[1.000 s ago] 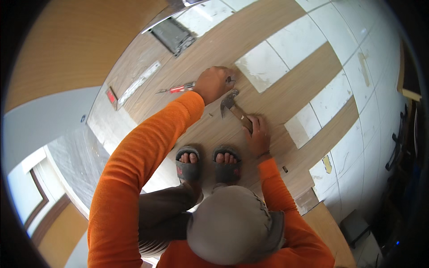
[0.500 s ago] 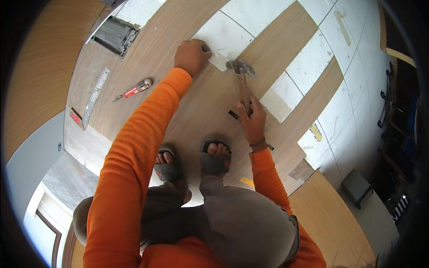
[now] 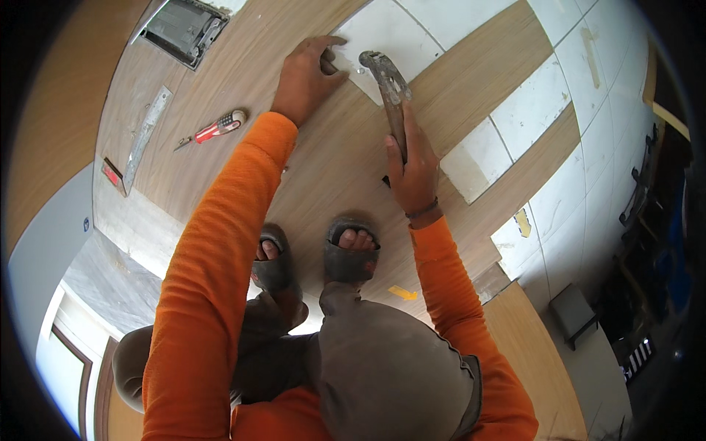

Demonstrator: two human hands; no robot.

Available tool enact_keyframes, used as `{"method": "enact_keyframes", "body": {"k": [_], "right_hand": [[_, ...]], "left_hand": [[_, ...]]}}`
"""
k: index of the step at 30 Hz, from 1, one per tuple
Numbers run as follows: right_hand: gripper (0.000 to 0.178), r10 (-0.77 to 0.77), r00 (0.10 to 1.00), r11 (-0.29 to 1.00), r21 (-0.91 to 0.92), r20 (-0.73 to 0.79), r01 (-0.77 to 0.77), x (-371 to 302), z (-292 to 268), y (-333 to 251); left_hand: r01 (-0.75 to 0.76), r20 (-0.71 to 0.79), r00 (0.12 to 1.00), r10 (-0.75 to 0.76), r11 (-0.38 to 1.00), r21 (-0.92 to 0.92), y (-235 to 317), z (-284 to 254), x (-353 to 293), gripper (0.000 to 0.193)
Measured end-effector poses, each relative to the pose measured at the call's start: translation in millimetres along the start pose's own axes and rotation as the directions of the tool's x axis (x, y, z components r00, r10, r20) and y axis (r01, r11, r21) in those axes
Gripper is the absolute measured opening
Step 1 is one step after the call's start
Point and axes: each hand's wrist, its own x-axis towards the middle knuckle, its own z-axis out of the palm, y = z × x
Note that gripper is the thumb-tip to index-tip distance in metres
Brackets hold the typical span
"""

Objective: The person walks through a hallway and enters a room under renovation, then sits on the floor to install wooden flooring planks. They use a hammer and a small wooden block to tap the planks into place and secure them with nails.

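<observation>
My right hand (image 3: 415,165) grips a worn claw hammer (image 3: 388,84) by the handle, its head raised over the edge between the wood-look planks and a white tile. At that same edge, to the left, is my left hand (image 3: 303,79). Its thumb and index finger are spread apart, and the other fingers are in shadow, so anything beneath them is hidden. A small shiny speck (image 3: 361,71) shows on the white tile (image 3: 382,37) between hand and hammer. Wood-look planks (image 3: 316,176) cover the floor around my sandalled feet.
Left of my arm lie a red-handled screwdriver (image 3: 213,131), a metal ruler (image 3: 148,136) and a small red-marked piece (image 3: 112,175). A recessed metal floor box (image 3: 184,33) sits at the upper left. White tiles (image 3: 529,106) show between planks at right, with a yellow arrow sticker (image 3: 523,223).
My right hand has moved up and forward with the hammer, whose head has turned. My left hand's thumb and index finger have spread from a more curled pose. The view has shifted slightly.
</observation>
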Motion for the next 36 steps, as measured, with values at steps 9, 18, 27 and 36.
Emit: {"method": "enact_keyframes", "body": {"k": [9, 18, 27, 36], "right_hand": [[0.06, 0.148, 0.977, 0.989, -0.02, 0.154, -0.147, 3.2, 3.0, 4.2], [0.057, 0.156, 0.986, 0.984, 0.079, 0.056, -0.16, 4.8, 3.4, 8.8], [0.056, 0.133, 0.99, 0.99, 0.037, 0.042, -0.135, 14.0, -1.0, 6.9], [0.054, -0.015, 0.998, 0.999, -0.046, 0.057, 0.018, 17.0, -2.8, 6.4]], "left_hand": [[-0.011, 0.006, 1.0, 0.011, 1.0, -0.007, -3.8, 2.6, 0.6, 0.043], [0.015, -0.088, 0.996, 0.001, 0.984, 0.18, 0.0, 15.9, -0.8, 0.03], [0.101, -0.146, 0.988, -0.054, 0.936, 0.338, 5.4, 23.5, 8.1, 0.027], [0.114, -0.066, 0.992, -0.107, 0.988, 0.105, -5.7, 4.8, 19.4, 0.02]]}}
